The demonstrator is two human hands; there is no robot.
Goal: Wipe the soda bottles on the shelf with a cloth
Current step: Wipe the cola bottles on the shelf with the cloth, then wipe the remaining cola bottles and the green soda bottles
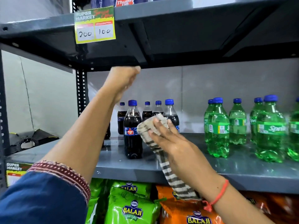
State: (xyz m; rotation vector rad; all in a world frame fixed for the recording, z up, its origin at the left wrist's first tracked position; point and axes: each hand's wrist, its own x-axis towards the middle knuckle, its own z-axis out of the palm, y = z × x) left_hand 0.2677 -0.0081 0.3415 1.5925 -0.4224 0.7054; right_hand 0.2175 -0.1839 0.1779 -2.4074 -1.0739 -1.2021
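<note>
On the grey middle shelf (210, 168), my right hand (171, 141) presses a bunched striped cloth (152, 126) against a cola bottle (171, 115) in the left cluster, fingers spread flat over the fabric and the cloth's tail hanging past the shelf's near edge. My left hand (124, 80) is raised and curled up at the underside of the upper shelf (178, 38); I cannot tell whether it grips the lip or only rests there. The nearest cola bottle (133, 130) stands just left of the cloth, and green Sprite bottles (268, 130) stand well apart to the right.

To wipe well, I judge the cloth should wrap the bottle's shoulder and slide downward with light pressure, since these tall bottles would tip easily and the neighbours stand close. Open shelf lies between the 2 groups, so there is room to swing right. The dangling tail could snag the near bottle.
</note>
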